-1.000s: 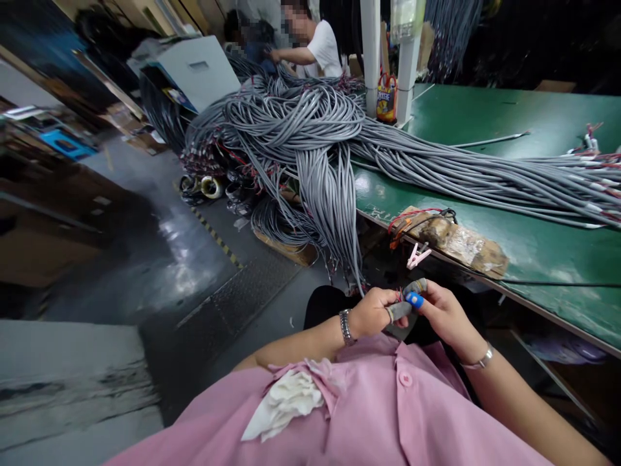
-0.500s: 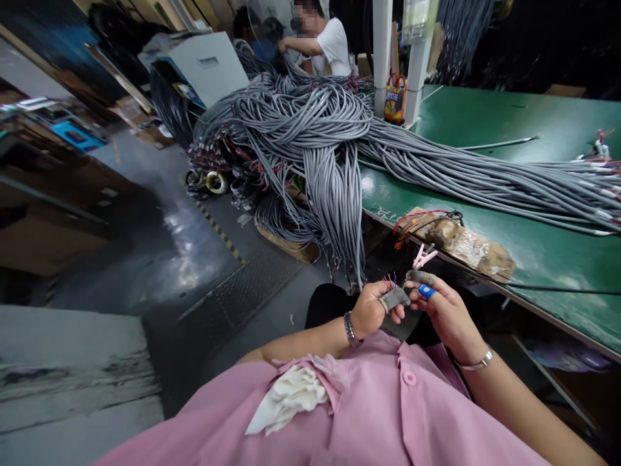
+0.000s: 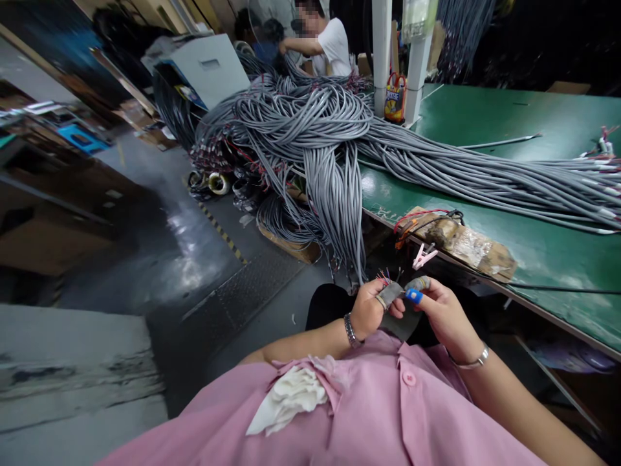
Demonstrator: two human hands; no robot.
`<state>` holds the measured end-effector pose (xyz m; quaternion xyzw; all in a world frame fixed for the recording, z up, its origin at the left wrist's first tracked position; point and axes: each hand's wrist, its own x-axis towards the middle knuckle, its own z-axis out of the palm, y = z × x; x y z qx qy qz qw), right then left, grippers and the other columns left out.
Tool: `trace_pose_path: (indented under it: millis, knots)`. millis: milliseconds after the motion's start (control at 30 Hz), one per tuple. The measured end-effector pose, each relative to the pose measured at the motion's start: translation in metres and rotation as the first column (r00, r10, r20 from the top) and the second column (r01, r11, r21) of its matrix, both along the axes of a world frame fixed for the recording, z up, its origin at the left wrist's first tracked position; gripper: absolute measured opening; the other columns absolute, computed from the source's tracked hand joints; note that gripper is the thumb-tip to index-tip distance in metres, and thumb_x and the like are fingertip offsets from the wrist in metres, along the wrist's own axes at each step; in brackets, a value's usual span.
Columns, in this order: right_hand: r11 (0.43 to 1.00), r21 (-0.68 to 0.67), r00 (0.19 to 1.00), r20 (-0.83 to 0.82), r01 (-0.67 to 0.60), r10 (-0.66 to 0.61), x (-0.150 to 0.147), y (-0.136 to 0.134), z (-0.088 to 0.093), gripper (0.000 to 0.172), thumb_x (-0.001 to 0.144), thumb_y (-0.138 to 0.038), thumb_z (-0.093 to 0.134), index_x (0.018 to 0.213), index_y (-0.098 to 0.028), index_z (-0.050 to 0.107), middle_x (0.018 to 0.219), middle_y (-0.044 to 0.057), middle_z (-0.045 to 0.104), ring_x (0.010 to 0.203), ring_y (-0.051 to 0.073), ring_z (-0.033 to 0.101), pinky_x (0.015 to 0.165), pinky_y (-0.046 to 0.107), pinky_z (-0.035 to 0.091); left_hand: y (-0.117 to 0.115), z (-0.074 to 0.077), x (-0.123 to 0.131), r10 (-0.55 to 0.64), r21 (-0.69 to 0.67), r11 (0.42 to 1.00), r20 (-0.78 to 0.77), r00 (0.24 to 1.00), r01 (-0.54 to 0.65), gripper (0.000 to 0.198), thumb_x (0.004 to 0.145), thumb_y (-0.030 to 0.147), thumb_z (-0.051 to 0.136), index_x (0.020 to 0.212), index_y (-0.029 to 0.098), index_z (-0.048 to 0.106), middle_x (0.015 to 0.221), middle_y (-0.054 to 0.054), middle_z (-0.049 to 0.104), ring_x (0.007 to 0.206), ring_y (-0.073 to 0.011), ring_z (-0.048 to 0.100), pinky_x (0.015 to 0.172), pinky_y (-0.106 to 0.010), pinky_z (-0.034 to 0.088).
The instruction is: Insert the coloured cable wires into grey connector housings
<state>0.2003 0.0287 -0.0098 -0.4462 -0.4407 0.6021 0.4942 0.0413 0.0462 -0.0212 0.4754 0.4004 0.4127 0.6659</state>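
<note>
My left hand (image 3: pixel 371 310) is closed around a cable end, with thin coloured wires (image 3: pixel 385 277) fanning out above its taped thumb. Facing it, my right hand (image 3: pixel 444 318) is closed in a pinch at the wire tips, a blue wrap on its thumb and grey tape on a finger. What exactly sits between the right fingertips is too small to make out; it may be one of the wires. Just beyond the fingers, a pink clip (image 3: pixel 424 257) hangs at the table edge. Grey cables (image 3: pixel 337 207) droop from the heap near my left hand.
A taped wooden block (image 3: pixel 478 251) with red and black leads lies on the green table (image 3: pixel 533 116). Long grey cables (image 3: pixel 485 178) stretch across the tabletop. At the back, a person in a white shirt (image 3: pixel 334 48) works behind the heap. A white machine casing (image 3: pixel 211 68) stands left.
Both hands have shifted slightly left. The right fingertips have come down and away from the pink clip, and the coloured wires at the left hand are spread differently.
</note>
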Motion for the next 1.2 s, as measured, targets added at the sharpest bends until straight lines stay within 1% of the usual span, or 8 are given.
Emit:
trace_pose_path:
  millis: [167, 267, 367, 433, 667, 867, 1033, 1200]
  knots:
    - [0.999, 0.049, 0.999, 0.045, 0.018, -0.021, 0.001, 0.0, 0.004, 0.017, 0.081, -0.034, 0.07, 0.075, -0.02, 0.061, 0.068, 0.0, 0.062, 0.061, 0.013, 0.053, 0.058, 0.026, 0.04, 0.0, -0.006, 0.004, 0.043, -0.058, 0.998, 0.077, 0.996, -0.039, 0.037, 0.082, 0.048, 0.059, 0.073, 0.013, 0.06, 0.058, -0.003, 0.063, 0.044, -0.0127, 0.058, 0.045, -0.022, 0.042]
    - [1.0, 0.016, 0.998, 0.056, 0.012, -0.013, 0.0, 0.006, 0.006, 0.016, 0.083, -0.036, 0.068, 0.083, -0.02, 0.065, 0.072, 0.0, 0.064, 0.061, 0.012, 0.054, 0.056, 0.025, 0.039, 0.0, -0.007, 0.004, -0.006, -0.069, 0.998, 0.08, 0.997, 0.011, 0.039, 0.082, 0.049, 0.059, 0.069, 0.012, 0.06, 0.057, -0.004, 0.063, 0.042, -0.0127, 0.057, 0.043, -0.022, 0.041]
    - [0.997, -0.038, 0.997, -0.037, -0.063, 0.062, -0.005, 0.011, 0.007, 0.017, 0.083, -0.036, 0.068, 0.09, -0.02, 0.065, 0.068, 0.001, 0.065, 0.057, 0.013, 0.056, 0.052, 0.026, 0.038, -0.001, -0.005, 0.004, -0.072, -0.077, 0.994, 0.067, 0.995, 0.077, 0.042, 0.082, 0.05, 0.059, 0.067, 0.011, 0.061, 0.055, -0.005, 0.062, 0.042, -0.0132, 0.057, 0.043, -0.023, 0.041]
    - [0.996, -0.054, 0.992, -0.108, -0.073, 0.067, -0.009, 0.012, 0.006, 0.015, 0.083, -0.033, 0.068, 0.087, -0.02, 0.064, 0.062, 0.0, 0.063, 0.054, 0.013, 0.056, 0.05, 0.025, 0.037, -0.001, -0.004, 0.004, -0.079, -0.074, 0.994, 0.063, 0.995, 0.084, 0.043, 0.082, 0.05, 0.059, 0.065, 0.011, 0.062, 0.055, -0.005, 0.062, 0.042, -0.0131, 0.057, 0.044, -0.023, 0.042]
    - [0.998, -0.007, 0.985, -0.161, -0.057, 0.055, -0.015, 0.007, 0.006, 0.02, 0.087, -0.034, 0.062, 0.075, -0.021, 0.054, 0.053, -0.002, 0.06, 0.048, 0.013, 0.054, 0.051, 0.026, 0.039, -0.002, -0.008, 0.005, 0.027, -0.07, 0.997, 0.104, 0.994, -0.019, 0.039, 0.084, 0.047, 0.059, 0.068, 0.012, 0.06, 0.057, -0.004, 0.062, 0.043, -0.0125, 0.058, 0.044, -0.023, 0.042]
    - [1.0, -0.002, 0.993, -0.111, 0.031, -0.031, -0.014, 0.005, 0.007, 0.017, 0.083, -0.031, 0.069, 0.075, -0.021, 0.058, 0.057, -0.003, 0.06, 0.05, 0.012, 0.054, 0.051, 0.026, 0.039, -0.001, -0.013, 0.007, 0.094, -0.108, 0.991, 0.121, 0.988, -0.081, 0.037, 0.084, 0.049, 0.059, 0.074, 0.014, 0.058, 0.06, -0.003, 0.064, 0.042, -0.0137, 0.059, 0.042, -0.023, 0.042]
    - [0.999, -0.034, 0.982, -0.188, -0.029, 0.022, -0.012, 0.007, 0.003, 0.014, 0.082, -0.03, 0.069, 0.077, -0.021, 0.059, 0.061, -0.001, 0.063, 0.053, 0.013, 0.057, 0.053, 0.027, 0.04, -0.001, -0.012, 0.006, 0.096, -0.12, 0.99, 0.153, 0.984, -0.077, 0.038, 0.083, 0.049, 0.059, 0.073, 0.012, 0.059, 0.058, -0.003, 0.063, 0.041, -0.0134, 0.058, 0.041, -0.023, 0.042]
    - [0.98, -0.064, 0.922, -0.355, -0.188, 0.154, -0.01, 0.009, -0.001, 0.014, 0.084, -0.031, 0.063, 0.078, -0.021, 0.056, 0.06, 0.001, 0.064, 0.055, 0.019, 0.062, 0.056, 0.032, 0.043, -0.001, -0.008, 0.007, 0.037, -0.13, 0.991, 0.2, 0.979, -0.011, 0.041, 0.08, 0.051, 0.06, 0.07, 0.011, 0.061, 0.054, -0.004, 0.062, 0.038, -0.0128, 0.055, 0.039, -0.022, 0.038]
